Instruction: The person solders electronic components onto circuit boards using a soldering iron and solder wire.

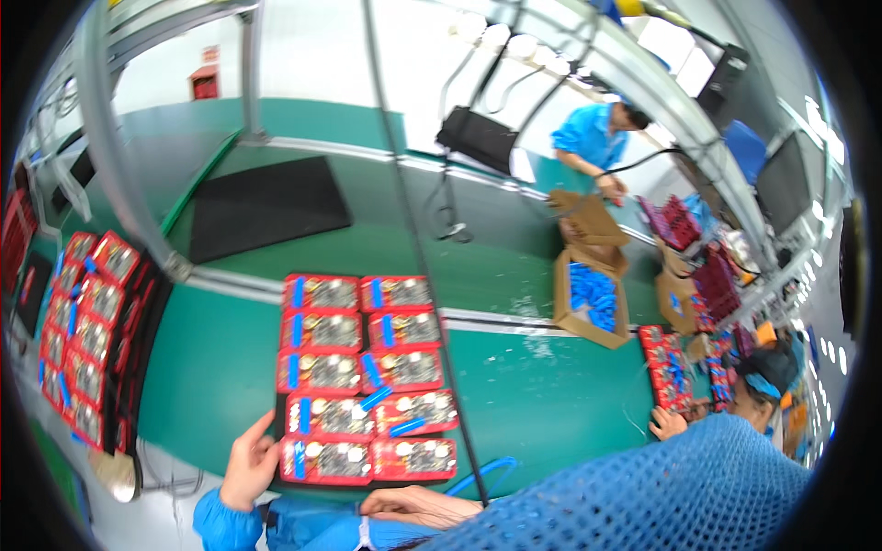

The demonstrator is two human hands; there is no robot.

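Note:
Several red rectangular housings with exposed circuit boards and blue strips lie in two columns on a black tray in front of me. My left hand is at the near left corner of this tray, its fingers bent round the edge. Close against the near edge, my right hand lies with its fingers stretched toward the left; part of it is hidden. One loose-looking blue strip slants across the gap between the columns.
Stacked trays of similar red housings stand at the left. A black mat lies beyond the metal rail. At the right are a cardboard box of blue pieces and co-workers, one in a blue top. A dark cable crosses the view.

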